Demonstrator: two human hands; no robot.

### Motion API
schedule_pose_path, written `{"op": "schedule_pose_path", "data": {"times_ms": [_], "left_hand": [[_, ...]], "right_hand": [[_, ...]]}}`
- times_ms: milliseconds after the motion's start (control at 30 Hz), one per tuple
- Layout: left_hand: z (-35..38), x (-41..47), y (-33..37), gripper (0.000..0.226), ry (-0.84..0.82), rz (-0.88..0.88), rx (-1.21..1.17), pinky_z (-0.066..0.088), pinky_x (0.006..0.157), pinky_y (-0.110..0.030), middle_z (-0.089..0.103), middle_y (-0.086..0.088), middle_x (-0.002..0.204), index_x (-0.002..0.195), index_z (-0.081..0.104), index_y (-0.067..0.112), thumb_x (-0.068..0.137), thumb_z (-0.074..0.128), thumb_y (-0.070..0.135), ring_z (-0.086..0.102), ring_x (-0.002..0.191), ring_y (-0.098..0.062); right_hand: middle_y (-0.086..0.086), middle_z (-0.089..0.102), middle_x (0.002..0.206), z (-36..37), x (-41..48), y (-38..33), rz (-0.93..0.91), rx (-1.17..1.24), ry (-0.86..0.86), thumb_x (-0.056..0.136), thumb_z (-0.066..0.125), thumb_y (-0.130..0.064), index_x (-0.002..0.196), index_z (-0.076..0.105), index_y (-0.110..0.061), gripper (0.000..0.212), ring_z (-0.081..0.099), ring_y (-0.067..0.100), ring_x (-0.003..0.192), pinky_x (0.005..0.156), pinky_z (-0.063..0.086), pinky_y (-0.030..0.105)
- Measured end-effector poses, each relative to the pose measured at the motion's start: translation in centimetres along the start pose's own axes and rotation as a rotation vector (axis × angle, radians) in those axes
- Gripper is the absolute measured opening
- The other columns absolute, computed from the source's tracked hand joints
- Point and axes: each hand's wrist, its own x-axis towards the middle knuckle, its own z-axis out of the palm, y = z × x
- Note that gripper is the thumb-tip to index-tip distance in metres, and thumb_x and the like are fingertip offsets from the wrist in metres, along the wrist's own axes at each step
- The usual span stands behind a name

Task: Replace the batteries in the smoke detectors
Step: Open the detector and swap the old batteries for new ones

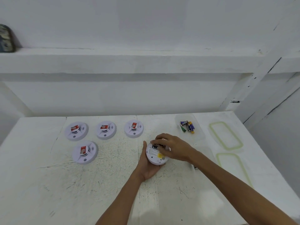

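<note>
My left hand [146,166] cups a white smoke detector [154,157] from below, back side up, with a yellow sticker and a dark battery showing in its compartment. My right hand [172,147] lies over the detector's top edge, fingertips curled down onto the battery area. Several more white detectors with red labels lie face up on the table: three in a row [76,131], [106,129], [134,128], and one in front [84,152]. Loose batteries [187,126] lie in a clear container [197,133] at the back right.
The white, scratched table [97,184] ends at a white wall with a ledge [113,60]. Two clear lids with green seals [225,135], [233,168] lie at the right. A dark object [6,38] sits on the ledge, far left.
</note>
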Motion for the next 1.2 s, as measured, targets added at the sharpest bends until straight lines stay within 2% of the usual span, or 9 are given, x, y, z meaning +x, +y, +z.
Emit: {"op": "schedule_pose_path", "data": {"times_ms": [167,333,500,567,700,800,900,1067,1200], "left_hand": [[-0.2,0.0,-0.1,0.068,-0.032,-0.009,-0.052,0.058,0.098,-0.048,0.064,-0.024,0.136,0.12,0.077,0.01,0.1,0.038,0.062,0.068,0.119,-0.037],[-0.4,0.1,-0.3,0.068,-0.003,-0.021,-0.037,0.059,0.094,-0.05,0.06,-0.026,0.141,0.141,0.059,0.008,0.102,0.039,0.06,0.067,0.12,-0.039],[-0.2,-0.2,0.0,0.062,-0.001,-0.016,0.014,0.064,0.077,-0.046,0.071,-0.026,0.121,0.134,0.06,0.01,0.103,0.035,0.057,0.075,0.1,-0.038],[-0.1,-0.3,0.2,0.064,-0.014,-0.028,0.022,0.063,0.081,-0.047,0.069,-0.026,0.126,0.134,0.061,0.01,0.099,0.04,0.059,0.074,0.104,-0.038],[-0.4,0.1,-0.2,0.07,-0.008,-0.004,0.071,0.054,0.104,-0.05,0.059,-0.025,0.144,0.143,0.059,0.012,0.102,0.034,0.063,0.062,0.126,-0.039],[-0.4,0.2,-0.2,0.068,0.004,0.019,0.058,0.059,0.096,-0.044,0.066,-0.023,0.135,0.13,0.069,0.008,0.101,0.034,0.058,0.069,0.119,-0.034],[-0.7,0.3,0.0,0.067,0.011,0.025,0.07,0.059,0.09,-0.041,0.07,-0.019,0.129,0.123,0.074,0.013,0.101,0.031,0.059,0.072,0.112,-0.03],[-0.8,0.3,0.0,0.064,0.012,0.049,0.0,0.054,0.078,-0.039,0.074,-0.014,0.121,0.111,0.082,0.021,0.103,0.032,0.059,0.072,0.095,-0.028],[-1.2,0.3,0.0,0.062,0.027,0.087,-0.104,0.052,0.074,-0.038,0.07,-0.015,0.123,0.119,0.078,0.019,0.094,0.045,0.066,0.065,0.098,-0.029]], "right_hand": [[-0.012,0.042,0.153,-1.3,-0.2,-0.1,0.04,-0.044,-0.178,0.082,0.064,-0.068,0.148,0.041,-0.039,0.075,0.044,0.007,0.135,0.108,0.042,0.027],[-0.013,0.024,0.163,-3.0,0.5,0.1,-0.02,-0.149,-0.374,0.068,0.077,-0.068,0.154,0.028,-0.038,0.104,0.034,0.012,0.144,0.113,0.031,0.027],[-0.014,0.017,0.164,-2.7,0.6,0.5,-0.041,-0.199,-0.389,0.075,0.076,-0.06,0.155,0.029,-0.033,0.097,0.03,0.014,0.146,0.104,0.02,0.015],[-0.014,0.016,0.164,-2.4,0.4,0.5,-0.051,-0.205,-0.376,0.077,0.076,-0.059,0.155,0.029,-0.032,0.096,0.03,0.013,0.146,0.104,0.022,0.016],[-0.018,0.011,0.165,-2.1,-0.8,0.6,0.035,-0.089,-0.35,0.077,0.076,-0.058,0.156,0.021,-0.038,0.098,0.024,0.007,0.147,0.111,0.031,0.025],[-0.014,0.017,0.164,-2.4,-1.6,0.6,0.204,0.119,-0.335,0.079,0.068,-0.058,0.157,0.009,-0.037,0.1,0.029,0.006,0.145,0.117,0.033,0.033],[-0.009,0.025,0.163,-2.8,-1.6,0.7,0.305,0.206,-0.282,0.088,0.054,-0.046,0.158,0.012,-0.031,0.084,0.03,0.011,0.146,0.119,0.031,0.038],[0.007,0.033,0.159,-1.6,-0.8,1.5,0.451,0.073,-0.184,0.102,0.043,-0.018,0.156,0.02,-0.016,0.059,0.034,0.024,0.144,0.116,0.033,0.037],[0.017,0.045,0.145,0.3,0.1,2.0,0.549,-0.087,-0.161,0.1,0.051,-0.031,0.152,0.025,-0.008,0.063,0.046,0.032,0.129,0.101,0.043,0.039]]}}
